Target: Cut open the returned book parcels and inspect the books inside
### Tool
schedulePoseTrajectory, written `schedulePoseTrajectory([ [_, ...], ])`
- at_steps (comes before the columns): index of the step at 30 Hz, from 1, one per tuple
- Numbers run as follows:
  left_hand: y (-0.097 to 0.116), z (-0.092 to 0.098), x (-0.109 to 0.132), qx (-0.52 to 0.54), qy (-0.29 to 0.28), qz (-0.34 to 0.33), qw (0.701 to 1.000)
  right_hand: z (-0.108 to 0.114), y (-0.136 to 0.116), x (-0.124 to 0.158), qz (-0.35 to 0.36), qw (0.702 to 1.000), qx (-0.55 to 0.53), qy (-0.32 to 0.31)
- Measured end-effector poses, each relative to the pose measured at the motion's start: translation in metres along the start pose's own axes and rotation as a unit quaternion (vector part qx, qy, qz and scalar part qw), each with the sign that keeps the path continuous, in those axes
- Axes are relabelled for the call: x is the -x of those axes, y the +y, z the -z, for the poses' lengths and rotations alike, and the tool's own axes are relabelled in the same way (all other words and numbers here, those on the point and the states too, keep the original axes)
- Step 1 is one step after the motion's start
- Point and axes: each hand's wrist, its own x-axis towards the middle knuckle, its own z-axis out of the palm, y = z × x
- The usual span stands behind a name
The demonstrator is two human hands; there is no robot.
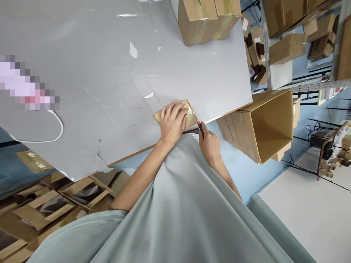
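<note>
A small flat cardboard box (188, 106) lies near the front edge of the grey table, with shiny clear tape at its right end. My left hand (172, 122) rests across the top of it, fingers stretched out and slightly apart, pressing it against the table. In my right hand (210, 146), just beyond the table edge, is a slim screwdriver-like tool (201, 128) with a black and red handle. Its thin shaft reaches the taped right end of the box; the very tip is hard to make out.
On the grey table (104, 73) are a taped carton (211, 27) at the back, paper scraps and a white cable (60, 128) at left. A large open carton (263, 128) stands off the right edge. Opened boxes (55, 204) pile up at lower left; shelving (301, 86) holds cartons at upper right.
</note>
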Motion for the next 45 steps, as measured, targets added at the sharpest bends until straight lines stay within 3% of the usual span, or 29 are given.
schedulePoseTrajectory([
  [5,-0.005,-0.003,0.001,-0.020,0.016,-0.024,0.999,0.001,-0.009,-0.006,0.031,0.999,-0.018,0.018],
  [19,-0.010,0.005,0.007,0.004,0.011,-0.026,1.000,-0.010,-0.003,-0.007,0.032,0.999,0.014,0.037],
  [28,-0.005,0.000,0.006,-0.002,0.028,-0.001,1.000,-0.027,-0.004,-0.043,0.081,0.991,-0.072,0.078],
  [32,-0.006,-0.001,0.004,-0.015,0.036,-0.010,0.999,-0.020,-0.009,-0.046,0.093,0.991,-0.058,0.078],
  [37,-0.009,-0.001,0.002,-0.026,0.035,-0.016,0.999,-0.001,-0.018,-0.029,0.038,0.998,0.022,0.053],
  [40,-0.009,0.001,0.002,-0.027,0.032,-0.018,0.999,0.010,-0.011,-0.016,0.021,0.999,0.033,0.030],
  [45,-0.022,0.014,0.011,-0.013,0.041,-0.017,0.999,0.015,0.021,-0.009,0.107,0.987,-0.119,0.036],
])
